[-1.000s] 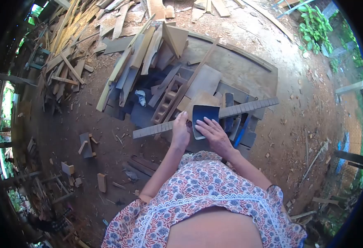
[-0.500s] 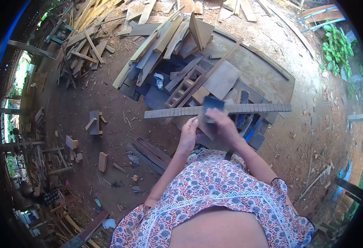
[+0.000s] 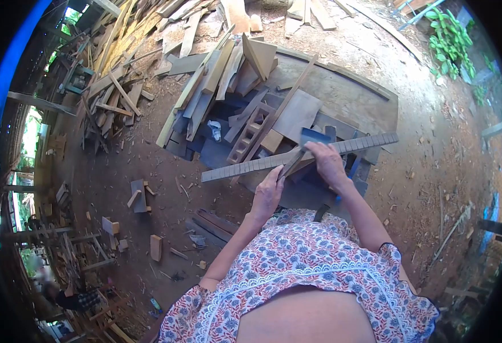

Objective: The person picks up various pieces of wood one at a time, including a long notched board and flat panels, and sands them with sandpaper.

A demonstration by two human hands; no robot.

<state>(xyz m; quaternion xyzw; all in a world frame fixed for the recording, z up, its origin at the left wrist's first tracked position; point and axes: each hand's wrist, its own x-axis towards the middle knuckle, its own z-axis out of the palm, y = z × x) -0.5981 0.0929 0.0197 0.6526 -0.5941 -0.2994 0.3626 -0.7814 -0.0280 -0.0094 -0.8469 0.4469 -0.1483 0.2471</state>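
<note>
My left hand [image 3: 267,193] grips the near end of a thin wooden piece [image 3: 290,162], fingers wrapped round it. Against the far end of that piece, my right hand [image 3: 328,164] is closed on a dark flat block [image 3: 314,136]. Both hands are at a long, slightly curved wooden strip [image 3: 245,168] with evenly spaced cross lines, which lies crosswise over the work surface. Beyond the strip are a flat board [image 3: 298,116] and a wooden frame with square openings [image 3: 251,135]. My fingers hide part of the thin piece.
Long boards [image 3: 211,80] are stacked at the back left of the work table [image 3: 371,108]. Wood offcuts [image 3: 111,106] lie heaped farther left. Small blocks [image 3: 156,247] sit on the ground. A person [image 3: 76,300] is at the far lower left. Green leaves [image 3: 450,43] grow upper right.
The thin piece has turned from showing its broad face to nearly edge-on. My right hand has shifted right, and the long strip now slants more. The whole view has shifted slightly.
</note>
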